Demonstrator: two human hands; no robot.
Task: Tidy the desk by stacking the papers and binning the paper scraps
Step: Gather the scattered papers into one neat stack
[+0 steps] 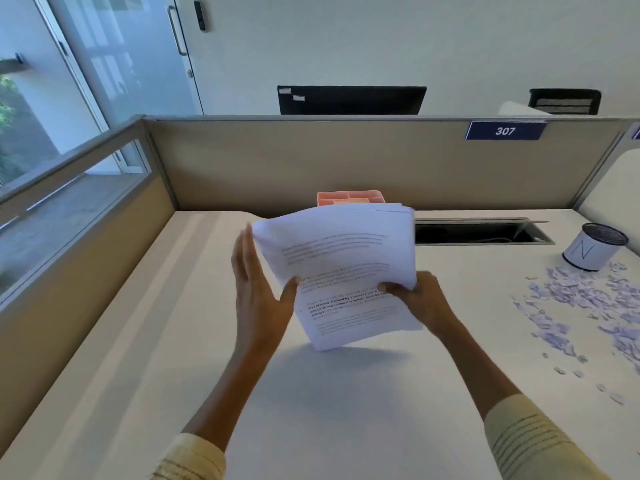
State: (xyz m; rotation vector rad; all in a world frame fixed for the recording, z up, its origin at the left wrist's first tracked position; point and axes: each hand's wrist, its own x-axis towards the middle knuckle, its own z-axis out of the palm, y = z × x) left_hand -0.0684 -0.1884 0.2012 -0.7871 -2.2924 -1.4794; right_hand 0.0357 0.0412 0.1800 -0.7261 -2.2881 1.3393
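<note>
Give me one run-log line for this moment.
papers: held above desk | left hand: flat against stack edge | right hand: grips stack | scraps: on desk | bin: upright

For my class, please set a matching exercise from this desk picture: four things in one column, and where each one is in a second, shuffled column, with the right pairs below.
Things
1. stack of papers
2. paper scraps
3. white bin
4. pink organiser

Places
A. standing at the far right of the desk, beyond the scraps
B. held above the desk between the left hand and the right hand
C. against the partition, behind the held sheets
D. strewn over the right side of the desk

Pairs: 1-B, 2-D, 3-A, 4-C
</note>
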